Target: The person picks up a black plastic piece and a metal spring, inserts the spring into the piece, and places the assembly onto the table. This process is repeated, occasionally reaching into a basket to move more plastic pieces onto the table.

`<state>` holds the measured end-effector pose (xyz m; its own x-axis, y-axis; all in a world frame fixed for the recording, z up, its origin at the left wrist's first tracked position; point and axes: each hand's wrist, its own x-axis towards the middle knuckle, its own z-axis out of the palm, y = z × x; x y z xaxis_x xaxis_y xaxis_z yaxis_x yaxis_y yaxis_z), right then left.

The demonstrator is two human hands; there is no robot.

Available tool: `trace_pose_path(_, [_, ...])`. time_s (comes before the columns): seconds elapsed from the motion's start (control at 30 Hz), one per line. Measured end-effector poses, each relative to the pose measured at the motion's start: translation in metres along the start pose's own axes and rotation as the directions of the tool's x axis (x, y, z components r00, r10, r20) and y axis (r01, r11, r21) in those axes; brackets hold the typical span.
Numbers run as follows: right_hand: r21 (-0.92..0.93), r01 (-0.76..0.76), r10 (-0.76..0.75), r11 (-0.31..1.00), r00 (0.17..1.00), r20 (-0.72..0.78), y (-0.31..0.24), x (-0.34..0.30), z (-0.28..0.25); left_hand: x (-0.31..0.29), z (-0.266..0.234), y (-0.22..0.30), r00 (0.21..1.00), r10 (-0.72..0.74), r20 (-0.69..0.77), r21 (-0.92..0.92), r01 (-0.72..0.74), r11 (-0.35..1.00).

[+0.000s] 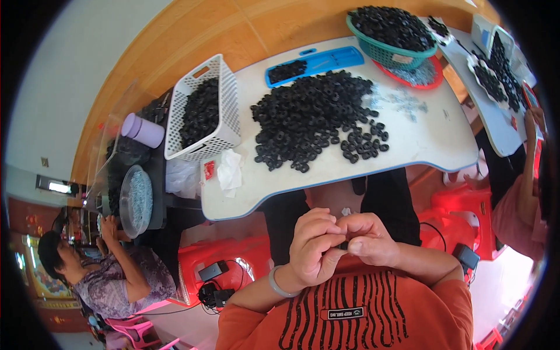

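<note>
My left hand (315, 245) and right hand (371, 240) pinch one dark piece (344, 245), mostly hidden. Ahead: one black-parts pile (309, 114), one blue tray (344, 58).

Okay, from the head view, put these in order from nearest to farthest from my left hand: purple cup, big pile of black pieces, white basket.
From your left hand:
1. Big pile of black pieces: ahead of it.
2. White basket: ahead and to the left.
3. Purple cup: farther left, past the basket.
</note>
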<state>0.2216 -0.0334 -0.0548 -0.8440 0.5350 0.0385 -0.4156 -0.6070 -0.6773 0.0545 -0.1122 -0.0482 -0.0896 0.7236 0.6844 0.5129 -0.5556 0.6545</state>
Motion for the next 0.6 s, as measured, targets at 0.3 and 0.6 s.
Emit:
trace_pose_path(0.3, [-0.046,-0.118,0.112,0.992,0.987,-0.117,0.026,-0.016,-0.031,0.054,-0.119,-0.120,0.933,-0.098,-0.346,0.375,0.233,0.897])
trace_pose_path(0.6, [-0.324,-0.180,0.092,0.929,0.958,-0.270,0.024,-0.027,-0.045,0.107,-0.234,-0.211,0.969,-0.112,-0.218,0.809,0.244,0.535])
